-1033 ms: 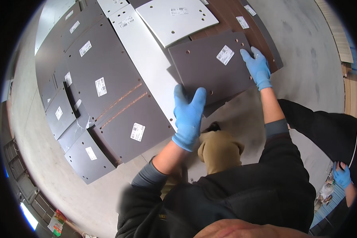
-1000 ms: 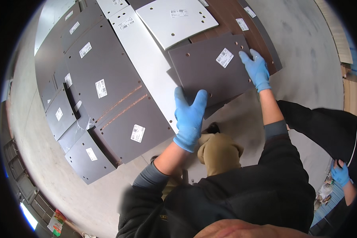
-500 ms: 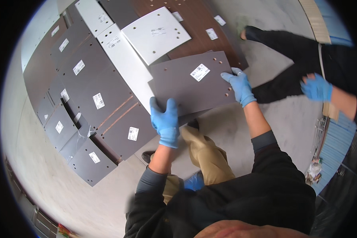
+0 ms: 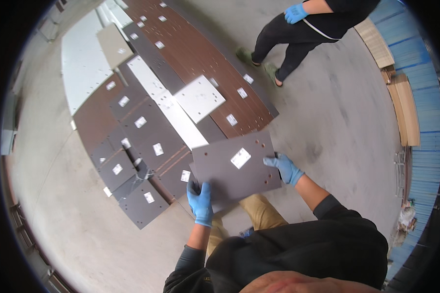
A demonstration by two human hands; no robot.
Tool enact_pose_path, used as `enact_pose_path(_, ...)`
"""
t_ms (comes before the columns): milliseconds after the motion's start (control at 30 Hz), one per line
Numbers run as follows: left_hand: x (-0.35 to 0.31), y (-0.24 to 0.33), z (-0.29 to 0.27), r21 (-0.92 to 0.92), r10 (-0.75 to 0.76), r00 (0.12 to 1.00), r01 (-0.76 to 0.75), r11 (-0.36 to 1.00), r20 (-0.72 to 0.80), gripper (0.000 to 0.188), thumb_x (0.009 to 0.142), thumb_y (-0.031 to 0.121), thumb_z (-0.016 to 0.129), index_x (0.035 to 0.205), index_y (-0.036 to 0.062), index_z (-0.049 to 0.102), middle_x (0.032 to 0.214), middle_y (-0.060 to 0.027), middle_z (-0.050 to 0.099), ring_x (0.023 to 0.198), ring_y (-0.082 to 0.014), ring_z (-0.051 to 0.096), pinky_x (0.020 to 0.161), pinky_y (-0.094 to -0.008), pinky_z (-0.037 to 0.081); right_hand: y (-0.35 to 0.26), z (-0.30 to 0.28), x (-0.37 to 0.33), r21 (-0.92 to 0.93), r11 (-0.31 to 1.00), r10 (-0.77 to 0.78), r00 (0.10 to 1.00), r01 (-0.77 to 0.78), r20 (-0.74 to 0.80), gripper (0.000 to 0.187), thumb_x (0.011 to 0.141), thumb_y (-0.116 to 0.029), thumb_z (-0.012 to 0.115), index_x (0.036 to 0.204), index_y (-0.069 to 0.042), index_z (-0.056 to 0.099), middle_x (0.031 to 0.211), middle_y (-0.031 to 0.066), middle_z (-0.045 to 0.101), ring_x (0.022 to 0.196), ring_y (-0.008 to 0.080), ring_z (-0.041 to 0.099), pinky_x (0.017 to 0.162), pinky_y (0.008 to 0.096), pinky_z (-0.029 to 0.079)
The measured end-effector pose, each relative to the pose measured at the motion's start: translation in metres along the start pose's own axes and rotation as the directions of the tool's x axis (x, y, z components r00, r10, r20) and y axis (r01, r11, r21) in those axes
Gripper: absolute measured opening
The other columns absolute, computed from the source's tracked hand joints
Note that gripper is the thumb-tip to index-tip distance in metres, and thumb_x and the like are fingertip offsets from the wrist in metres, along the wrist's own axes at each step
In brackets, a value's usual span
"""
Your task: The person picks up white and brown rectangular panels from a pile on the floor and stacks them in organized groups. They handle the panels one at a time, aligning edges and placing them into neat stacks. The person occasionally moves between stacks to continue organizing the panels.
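Observation:
Between my two blue-gloved hands is a dark grey furniture panel (image 4: 225,176) with a white label and several drilled holes. My left hand (image 4: 199,202) grips its lower left corner, thumb on top. On the right edge my right hand (image 4: 283,168) is closed, fingers partly hidden beneath. Another grey edge shows under the panel at its left, so it may be more than one sheet. Just beyond it lie a white panel (image 4: 199,99) with holes and a long white strip panel (image 4: 181,119). Grey labelled panels (image 4: 154,127) spread out to the left.
Brown panels (image 4: 200,53) and large white panels (image 4: 83,58) lie farther off. At the upper right a co-worker in black (image 4: 298,44) wears a blue glove. Wooden boards (image 4: 405,110) rest beside blue corrugated sheeting (image 4: 428,97) along the right. Concrete floor (image 4: 327,117) lies between.
The held panel now sits lower in view, nearer my body, still in both hands. More of the laid-out panels shows. The co-worker has moved from the right to the upper right, farther away.

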State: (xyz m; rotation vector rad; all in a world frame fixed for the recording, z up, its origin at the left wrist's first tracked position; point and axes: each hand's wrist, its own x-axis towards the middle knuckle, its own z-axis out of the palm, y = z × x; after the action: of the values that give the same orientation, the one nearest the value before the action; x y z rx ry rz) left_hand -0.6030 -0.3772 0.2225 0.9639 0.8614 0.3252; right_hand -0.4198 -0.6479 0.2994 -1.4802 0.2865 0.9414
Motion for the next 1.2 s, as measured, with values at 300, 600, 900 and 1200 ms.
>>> enact_pose_path(300,-0.089,0.136,-0.125,0.025,-0.377,0.882,0.386,0.922,0.282,0.051,0.103,0.031,0.073,0.139,-0.0035,0.064,0.123,-0.0057,0.072,0.110,-0.0165,0.068,0.097,-0.0334,0.055,-0.029,0.099,-0.105,-0.025,0.998,0.062,0.976,-0.058,0.209,0.039,0.102,-0.021,0.072,0.134,0.002,0.069,0.122,0.0091,0.075,0.106,0.0185,0.072,0.095,0.0338,0.058)
enact_pose_path(600,-0.153,0.211,-0.212,-0.263,-0.288,0.946,0.319,0.911,0.148,0.063,0.097,0.034,0.076,0.147,-0.0004,0.057,0.129,-0.0149,0.070,0.117,-0.0301,0.070,0.102,-0.0458,0.059,-0.044,0.242,-0.068,-0.196,0.980,0.054,0.910,0.031,0.412,0.040,0.099,-0.015,0.075,0.134,0.001,0.066,0.117,0.0078,0.075,0.102,0.0181,0.072,0.093,0.0338,0.059)
enact_pose_path(900,-0.205,0.248,-0.346,-0.391,-0.098,0.991,0.054,0.919,-0.093,0.062,0.092,0.027,0.076,0.145,-0.0007,0.058,0.129,-0.0124,0.070,0.115,-0.0264,0.070,0.100,-0.0402,0.059,-0.022,0.433,-0.075,-0.407,0.913,0.275,0.768,-0.020,0.578,0.037,0.101,-0.016,0.072,0.131,0.005,0.066,0.115,0.0134,0.076,0.097,0.0202,0.074,0.087,0.0335,0.063)
enact_pose_path(1200,-0.239,0.295,-0.612,-0.413,-0.244,0.936,0.123,0.902,-0.254,0.063,0.092,0.029,0.075,0.145,-0.0003,0.058,0.130,-0.0139,0.069,0.115,-0.0291,0.070,0.100,-0.0426,0.058,0.118,0.685,-0.119,-0.489,0.871,0.326,0.792,-0.039,0.516,0.046,0.098,-0.020,0.077,0.135,0.005,0.064,0.123,0.0151,0.073,0.102,0.0211,0.073,0.090,0.0331,0.061)
